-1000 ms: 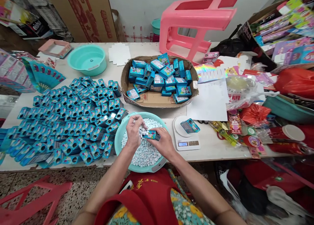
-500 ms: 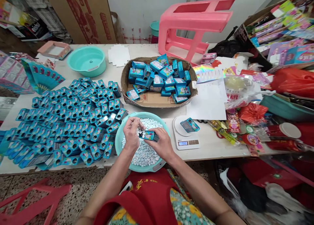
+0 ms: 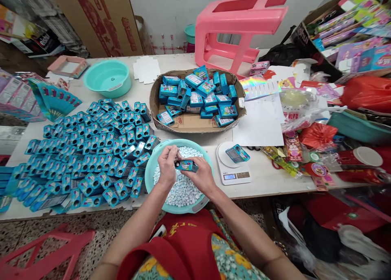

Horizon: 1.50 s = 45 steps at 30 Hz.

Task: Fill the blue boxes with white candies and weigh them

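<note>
My right hand (image 3: pixel 202 176) grips a small blue candy box (image 3: pixel 186 165), held level with its round hole facing left. At that end, my left hand (image 3: pixel 168 165) is closed, its fingers pinched together against or just beside the box; what they hold is hidden. Both hands are over a turquoise basin (image 3: pixel 149 166) with many pale white-blue candies (image 3: pixel 183 190) in it. To the left, many more blue boxes (image 3: pixel 100 162) stand in rows, holes up. A cut-down cardboard box (image 3: pixel 195 126) behind the basin holds more blue boxes lying loosely.
Right of the basin, a white kitchen scale (image 3: pixel 229 177) carries one blue box (image 3: pixel 237 153). Behind are another turquoise basin (image 3: pixel 107 77) and a pink plastic stool (image 3: pixel 241 23) lying on its side. White paper (image 3: pixel 259 125) and mixed candy packs (image 3: pixel 293 147) lie at the right.
My left fingers have closed and lifted slightly at the holed end; the white candies seen there before are out of sight. The box has tipped a little in my right hand.
</note>
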### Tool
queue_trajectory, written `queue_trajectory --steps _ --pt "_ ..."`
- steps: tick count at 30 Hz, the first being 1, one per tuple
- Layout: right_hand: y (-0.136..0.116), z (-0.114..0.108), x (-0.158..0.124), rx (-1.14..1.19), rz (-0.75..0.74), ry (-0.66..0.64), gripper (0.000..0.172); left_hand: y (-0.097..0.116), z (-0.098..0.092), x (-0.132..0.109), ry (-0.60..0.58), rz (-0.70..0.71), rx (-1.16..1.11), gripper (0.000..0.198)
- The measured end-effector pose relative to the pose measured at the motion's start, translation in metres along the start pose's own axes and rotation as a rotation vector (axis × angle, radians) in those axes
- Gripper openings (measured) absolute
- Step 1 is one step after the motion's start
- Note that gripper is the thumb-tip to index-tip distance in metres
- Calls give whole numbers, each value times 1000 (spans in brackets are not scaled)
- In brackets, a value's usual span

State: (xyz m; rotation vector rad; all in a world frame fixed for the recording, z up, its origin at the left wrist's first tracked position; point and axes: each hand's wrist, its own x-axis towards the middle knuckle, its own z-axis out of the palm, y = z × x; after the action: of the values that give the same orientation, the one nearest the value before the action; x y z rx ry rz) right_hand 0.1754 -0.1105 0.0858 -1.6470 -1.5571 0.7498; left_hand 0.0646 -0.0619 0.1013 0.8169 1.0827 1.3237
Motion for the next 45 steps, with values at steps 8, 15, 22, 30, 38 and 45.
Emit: queue_trajectory --steps 8,15,22,30,38,45 --pt "14 -24 -18 189 79 49 35 -19 -20 23 -19 -42 134 32" --pt "28 -58 -42 176 159 115 34 -104 -33 51 -349 141 1253 42" --pt "35 -53 -35 160 194 196 36 -118 -24 28 -539 91 1473 33" --pt "42 -42 -29 62 140 145 33 -96 -59 21 -64 -225 657 26" --pt "21 -13 -18 -82 -16 -7 29 -14 -11 3 -29 -184 -126 20" --pt "6 -7 -12 -79 -17 -25 28 -6 0 4 76 -48 -114 15"
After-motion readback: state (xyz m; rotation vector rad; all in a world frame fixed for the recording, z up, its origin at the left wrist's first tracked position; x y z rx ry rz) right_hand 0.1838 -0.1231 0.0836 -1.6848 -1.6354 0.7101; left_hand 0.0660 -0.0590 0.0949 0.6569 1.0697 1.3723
